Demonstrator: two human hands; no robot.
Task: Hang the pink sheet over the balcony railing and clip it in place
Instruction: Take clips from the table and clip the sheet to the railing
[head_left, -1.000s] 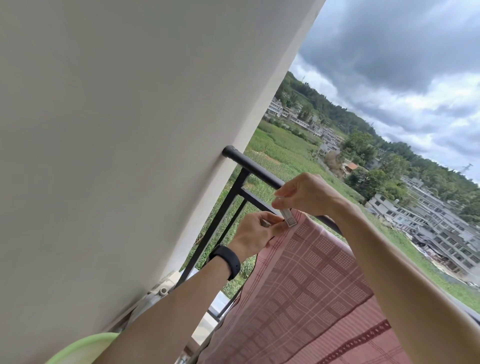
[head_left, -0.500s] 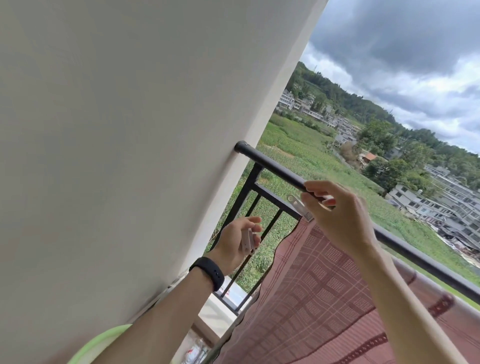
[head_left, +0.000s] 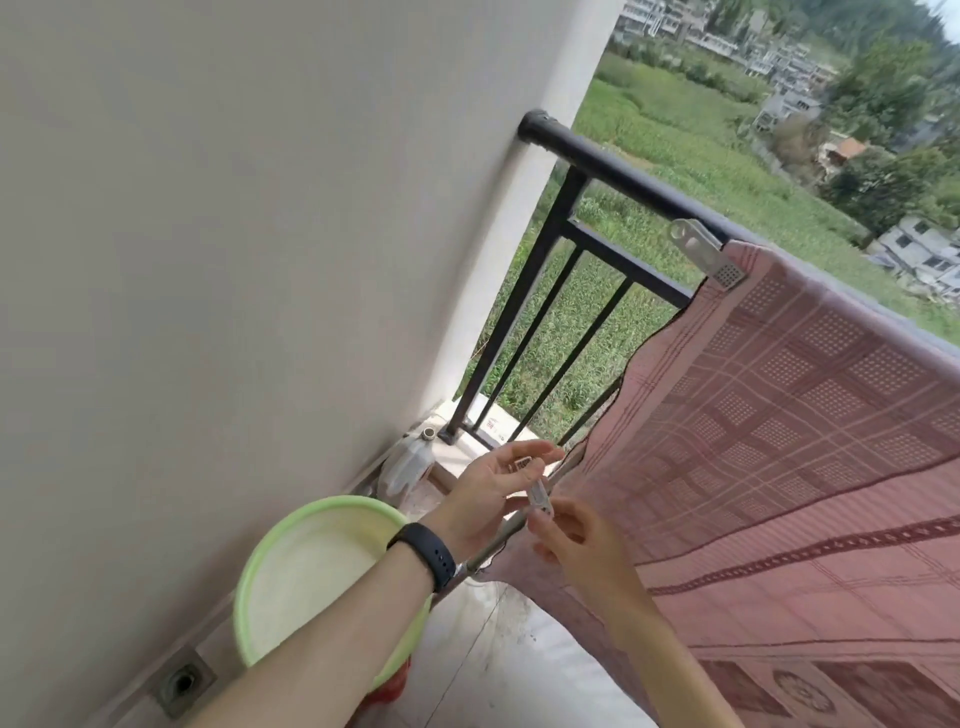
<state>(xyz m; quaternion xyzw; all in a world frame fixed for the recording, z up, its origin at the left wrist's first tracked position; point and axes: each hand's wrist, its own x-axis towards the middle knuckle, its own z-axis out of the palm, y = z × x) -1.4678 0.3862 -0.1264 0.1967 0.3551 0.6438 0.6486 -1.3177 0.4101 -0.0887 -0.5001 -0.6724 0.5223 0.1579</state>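
Observation:
The pink checked sheet (head_left: 789, 415) hangs over the black balcony railing (head_left: 613, 166). A metal clip (head_left: 706, 254) pins its upper left corner to the top rail. Low in front of the sheet's left edge, my left hand (head_left: 488, 493) lies palm up with fingers relaxed, and a spare clip (head_left: 521, 464) rests on it. My right hand (head_left: 571, 535) pinches another metal clip (head_left: 538, 496) just above the left palm. Both hands are well below the rail.
A white wall (head_left: 260, 260) fills the left side. A green basin (head_left: 311, 566) stands on the floor under my left forearm, with a plastic jug (head_left: 410, 462) and a floor drain (head_left: 182, 682) near the wall. A thin metal rod (head_left: 496, 543) slants beside the sheet.
Both hands have come down from the top rail to waist height. The clip stays fixed on the sheet's corner. My right hand now pinches a clip over the left palm. The view tilted down.

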